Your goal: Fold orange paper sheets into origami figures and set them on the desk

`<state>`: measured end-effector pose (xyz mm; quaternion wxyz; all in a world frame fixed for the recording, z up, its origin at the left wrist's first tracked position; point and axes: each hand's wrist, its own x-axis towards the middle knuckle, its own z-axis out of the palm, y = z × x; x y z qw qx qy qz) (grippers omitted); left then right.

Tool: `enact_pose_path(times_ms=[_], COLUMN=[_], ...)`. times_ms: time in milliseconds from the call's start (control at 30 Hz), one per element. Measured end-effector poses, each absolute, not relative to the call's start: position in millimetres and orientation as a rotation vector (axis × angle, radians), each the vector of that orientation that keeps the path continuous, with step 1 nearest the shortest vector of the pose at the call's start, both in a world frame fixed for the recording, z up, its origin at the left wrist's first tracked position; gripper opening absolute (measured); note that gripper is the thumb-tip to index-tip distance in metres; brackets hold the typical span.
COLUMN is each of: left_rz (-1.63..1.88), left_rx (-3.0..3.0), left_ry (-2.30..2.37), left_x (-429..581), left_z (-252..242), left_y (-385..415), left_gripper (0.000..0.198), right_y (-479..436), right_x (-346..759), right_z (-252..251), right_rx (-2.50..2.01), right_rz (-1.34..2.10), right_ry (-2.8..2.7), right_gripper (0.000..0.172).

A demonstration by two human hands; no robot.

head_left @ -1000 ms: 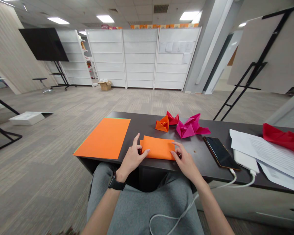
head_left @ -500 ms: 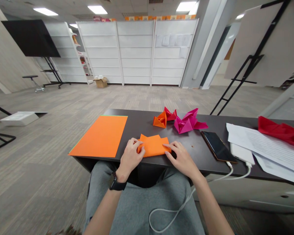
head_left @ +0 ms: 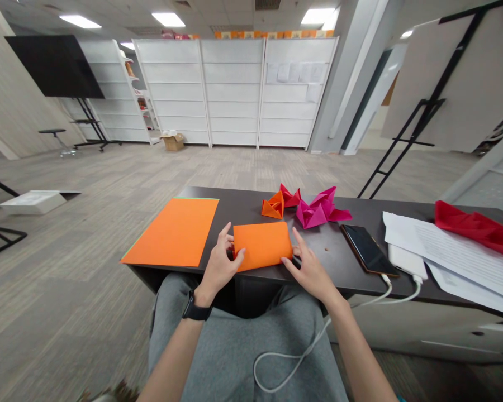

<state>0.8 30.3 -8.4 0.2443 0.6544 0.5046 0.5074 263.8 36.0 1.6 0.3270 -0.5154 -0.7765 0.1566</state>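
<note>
A folded sheet of orange paper (head_left: 263, 245), now a plain rectangle, is tilted up at the front edge of the table. My left hand (head_left: 223, 258) grips its left end, thumb on the near face and fingers at the side and behind. At the right end my right hand (head_left: 308, 265) does likewise, thumb on the lower corner and index finger stretched upward. The underside of the paper and some fingertips are hidden. Beyond it stand a small folded orange paper piece (head_left: 273, 206), a red one (head_left: 290, 196) and magenta folded paper (head_left: 322, 209).
Flat orange sheets (head_left: 176, 231) lie on the dark table (head_left: 238, 204) to the left. On the right are a phone (head_left: 369, 249), a white power bank (head_left: 406, 261) with cables, printed papers (head_left: 456, 251) and a red pouch-like item (head_left: 478, 228). A cable (head_left: 293, 354) loops over my lap.
The orange paper showed pointed flaps along its top edge; now a smooth rectangular face is towards me. Both hands have spread their fingers more at its ends.
</note>
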Motion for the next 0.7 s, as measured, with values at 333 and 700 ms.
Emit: enact_pose_path(times_ms=[333,700], left_rz=[1.284,0.843], left_rx=[2.121,2.489], left_ry=[0.985,0.907], left_x=[-15.6,-36.1], left_z=[-1.0,3.1], left_y=[5.1,-5.0], left_gripper=[0.027,0.028], right_y=[31.9,21.2], right_x=[274.3,286.7], right_z=[-2.6,6.4], right_rx=[-1.057,-0.976], right_rz=[0.477,0.501], right_ry=[-2.031,-2.384], right_gripper=[0.037,0.025])
